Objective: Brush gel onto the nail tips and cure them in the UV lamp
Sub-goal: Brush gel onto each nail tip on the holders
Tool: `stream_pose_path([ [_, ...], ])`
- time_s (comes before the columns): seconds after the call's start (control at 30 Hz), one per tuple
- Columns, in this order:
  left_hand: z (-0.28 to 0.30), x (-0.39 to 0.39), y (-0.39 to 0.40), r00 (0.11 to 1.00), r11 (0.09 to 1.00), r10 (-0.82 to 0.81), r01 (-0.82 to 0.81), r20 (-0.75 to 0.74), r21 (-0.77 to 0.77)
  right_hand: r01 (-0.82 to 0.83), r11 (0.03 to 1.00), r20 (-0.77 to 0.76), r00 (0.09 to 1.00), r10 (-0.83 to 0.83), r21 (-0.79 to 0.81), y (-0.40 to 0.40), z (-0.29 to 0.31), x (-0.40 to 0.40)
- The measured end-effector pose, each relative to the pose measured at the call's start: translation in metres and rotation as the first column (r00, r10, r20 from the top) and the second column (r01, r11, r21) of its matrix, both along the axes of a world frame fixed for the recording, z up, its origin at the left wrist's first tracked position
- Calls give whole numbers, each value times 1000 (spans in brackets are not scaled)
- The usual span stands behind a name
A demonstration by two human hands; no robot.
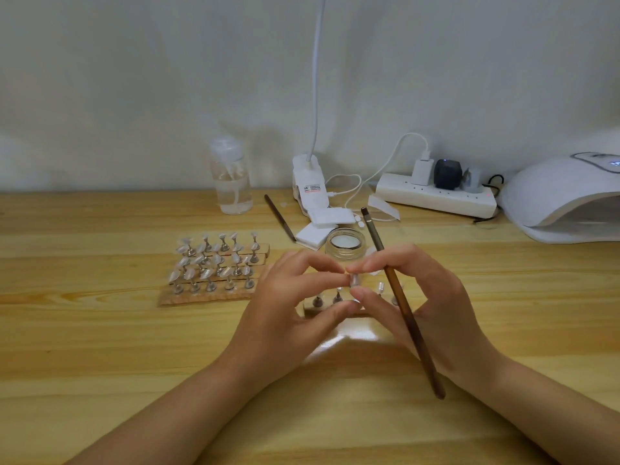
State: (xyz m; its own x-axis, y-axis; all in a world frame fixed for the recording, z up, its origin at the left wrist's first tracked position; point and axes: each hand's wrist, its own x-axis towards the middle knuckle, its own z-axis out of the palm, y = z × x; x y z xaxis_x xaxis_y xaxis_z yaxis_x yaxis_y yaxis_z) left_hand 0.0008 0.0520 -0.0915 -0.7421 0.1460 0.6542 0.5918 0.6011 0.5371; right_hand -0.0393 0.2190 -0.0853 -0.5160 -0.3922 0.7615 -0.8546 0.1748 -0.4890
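Head view is all I have, looking down over a wooden table (pixel 100 347) with both forearms reaching in from the bottom edge. I see my left hand (pixel 288 310) and my right hand (pixel 416 307) brought together at the middle of the table, fingertips meeting around one small clear nail tip (pixel 355 280). The left thumb and forefinger pinch it from the left; the right forefinger and thumb close on it from the right. My right hand also carries a long brown brush (pixel 399 297), the handle lying across the fingers and slanting down to the right, the metal collar and bristle end pointing up and away from me. Under the hands sits a small stand (pixel 335 302) with a few metal pegs, mostly hidden by my fingers. Just beyond the hands is an open glass jar (pixel 343 245); I cannot tell what is in it. Left of that, a wooden rack (pixel 214 263) holds rows of nail tips on metal pegs. The white UV lamp (pixel 563 203) stands at the far right, well apart from the hands, its opening facing left. Along the wall are a clear bottle (pixel 231 177), a white clip lamp base (pixel 308 182) with its neck rising out of view, and a white power strip (pixel 436 198) with plugs in it. A second brush (pixel 280 218) lies flat near some white pads (pixel 318 229) behind the jar.
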Motion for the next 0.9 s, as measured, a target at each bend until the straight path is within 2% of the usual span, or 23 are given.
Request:
stream_pose_path([
  [0.2,-1,-1,0,1000,995,-5,8,-28,103,-20,1000,-32,999,20,-4,-2,0,3],
  [0.33,3,1,1,1000,985,20,-19,-7,174,48,999,-57,997,-47,20,0,6,-1],
  [0.47,5,2,0,995,963,57,-76,82,258,20,995,122,992,-8,-97,9,23,-10],
  [0.57,6,2,-1,992,956,71,-99,108,276,106,986,264,962,-70,-125,10,38,-20],
  [0.73,8,3,-1,990,938,54,-94,127,333,157,982,357,916,-186,110,4,57,-46],
  [0.9,8,1,-2,988,936,63,-106,138,335,191,953,308,916,-259,234,-11,59,-56],
])
